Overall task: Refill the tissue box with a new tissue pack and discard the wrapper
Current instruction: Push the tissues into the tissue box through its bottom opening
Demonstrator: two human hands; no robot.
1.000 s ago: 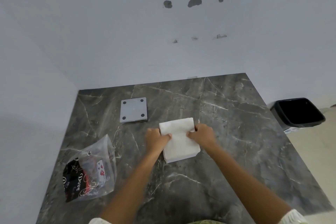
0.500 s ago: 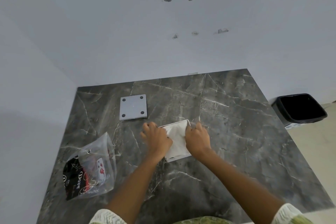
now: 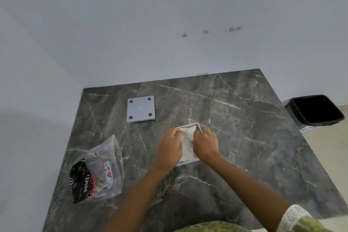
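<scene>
A white square tissue box (image 3: 199,125) stands open-side up in the middle of the dark marble table (image 3: 244,137). A stack of white tissues (image 3: 188,137) lies inside it. My left hand (image 3: 170,147) and my right hand (image 3: 206,144) press down on the tissues from either side, fingers curled on the stack. The box's grey cover plate (image 3: 141,109) with four dark dots lies flat on the table, behind and to the left. The empty clear wrapper (image 3: 98,171), printed red and black, lies at the front left.
A black waste bin (image 3: 316,110) stands on the floor past the table's right edge. White walls close the table's back and left sides. A patterned sleeve (image 3: 299,218) shows at the bottom right.
The tissue stack stood above the box rim a second ago. Both hands have pushed it down, and it now sits inside the box with the rim showing around it.
</scene>
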